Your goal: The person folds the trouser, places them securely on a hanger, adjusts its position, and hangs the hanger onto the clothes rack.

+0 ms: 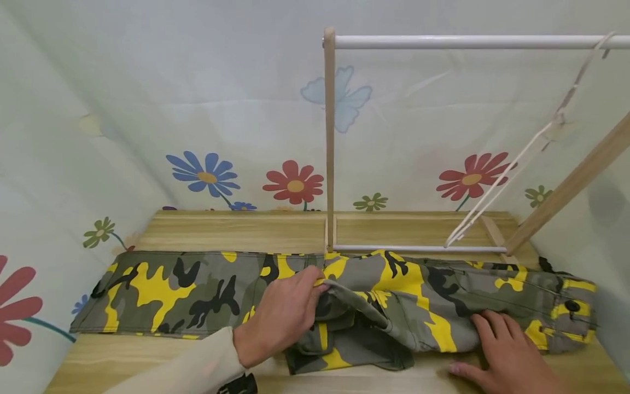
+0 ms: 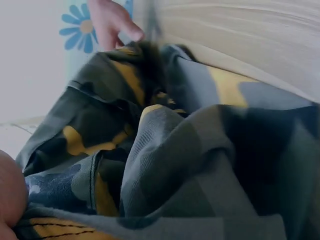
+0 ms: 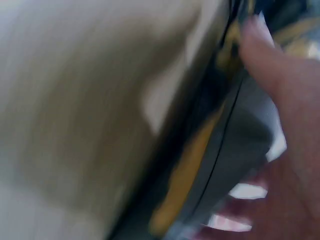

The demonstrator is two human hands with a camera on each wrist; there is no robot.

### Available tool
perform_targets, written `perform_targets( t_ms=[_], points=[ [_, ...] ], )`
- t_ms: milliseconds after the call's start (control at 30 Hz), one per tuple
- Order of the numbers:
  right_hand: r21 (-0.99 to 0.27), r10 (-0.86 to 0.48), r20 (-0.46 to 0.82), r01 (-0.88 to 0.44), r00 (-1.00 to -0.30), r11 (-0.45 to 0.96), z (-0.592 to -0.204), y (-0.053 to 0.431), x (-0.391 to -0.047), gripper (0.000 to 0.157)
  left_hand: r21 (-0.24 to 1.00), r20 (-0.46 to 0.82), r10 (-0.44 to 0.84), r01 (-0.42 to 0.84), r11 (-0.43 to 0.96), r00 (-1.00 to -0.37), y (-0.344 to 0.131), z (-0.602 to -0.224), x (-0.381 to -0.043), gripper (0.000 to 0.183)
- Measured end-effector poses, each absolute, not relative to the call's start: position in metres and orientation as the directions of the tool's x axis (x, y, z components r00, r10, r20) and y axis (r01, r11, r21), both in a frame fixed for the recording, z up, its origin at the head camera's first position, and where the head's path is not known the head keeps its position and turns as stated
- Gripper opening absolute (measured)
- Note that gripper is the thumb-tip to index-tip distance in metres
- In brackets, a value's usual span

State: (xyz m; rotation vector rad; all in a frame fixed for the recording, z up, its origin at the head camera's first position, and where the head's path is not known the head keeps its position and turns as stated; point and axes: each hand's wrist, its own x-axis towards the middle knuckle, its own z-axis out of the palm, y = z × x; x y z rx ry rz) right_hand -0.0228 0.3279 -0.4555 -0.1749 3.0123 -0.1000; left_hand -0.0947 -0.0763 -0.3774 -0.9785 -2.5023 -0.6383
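A pair of camouflage trousers [image 1: 162, 295] in grey, black and yellow lies lengthwise across the wooden table, its buttoned waistband [image 1: 573, 309] at the right. Around the middle, my left hand [image 1: 280, 314] pinches a raised fold of the cloth between thumb and fingers. A rumpled part with a pocket [image 1: 312, 336] hangs toward the near side below that fold. My right hand [image 1: 517, 350] rests its fingers on the near edge close to the waist, thumb spread away from them. Bunched folds [image 2: 165, 150] fill the left wrist view; the right wrist view is blurred.
Behind the trousers stands a rack with a wooden post [image 1: 330, 137], a white top rod [image 1: 467, 41] and a lower bar [image 1: 418, 248]. A white hanger [image 1: 484, 202] hangs from the top rod. Flower-printed cloth [image 1: 236, 98] backs the wooden table [image 1: 236, 230].
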Motion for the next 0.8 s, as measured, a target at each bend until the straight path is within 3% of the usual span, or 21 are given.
perform_targets(
  t_ms=[100,233,300,433,567,700,800],
  points=[
    [-0.049,-0.128,0.014,-0.129,-0.992,0.99,-0.45,0.302,-0.023,0.088,0.214,0.539,0.567,0.752,0.623,-0.623,-0.074,-0.369,-0.099,0.016],
    [-0.023,-0.165,0.248,-0.176,-0.955,0.984,-0.442,0.299,-0.026,0.04,0.081,0.559,0.625,0.786,0.613,-0.545,-0.079,-0.356,-0.102,0.019],
    [-0.04,-0.128,0.375,-0.154,-0.918,0.987,-0.434,0.307,-0.026,0.034,0.029,0.517,0.658,0.78,0.625,-0.547,-0.086,-0.349,-0.103,0.021],
    [-0.11,0.024,0.528,-0.04,-0.849,0.993,-0.414,0.32,-0.024,0.03,-0.042,0.378,0.698,0.741,0.67,-0.609,-0.103,-0.342,-0.105,0.031],
    [-0.122,0.05,0.64,-0.038,-0.767,0.992,-0.403,0.327,-0.023,0.027,-0.064,0.285,0.667,0.681,0.73,-0.688,-0.121,-0.341,-0.11,0.037],
    [-0.093,0.041,0.729,-0.039,-0.683,0.995,-0.394,0.336,-0.021,0.027,0.004,0.253,0.577,0.597,0.802,-0.777,-0.144,-0.349,-0.116,0.028],
    [-0.066,0.051,0.743,0.004,-0.667,0.998,-0.39,0.34,-0.018,0.026,0.105,0.235,0.467,0.5,0.86,-0.852,-0.159,-0.355,-0.117,0.033]
  ],
)
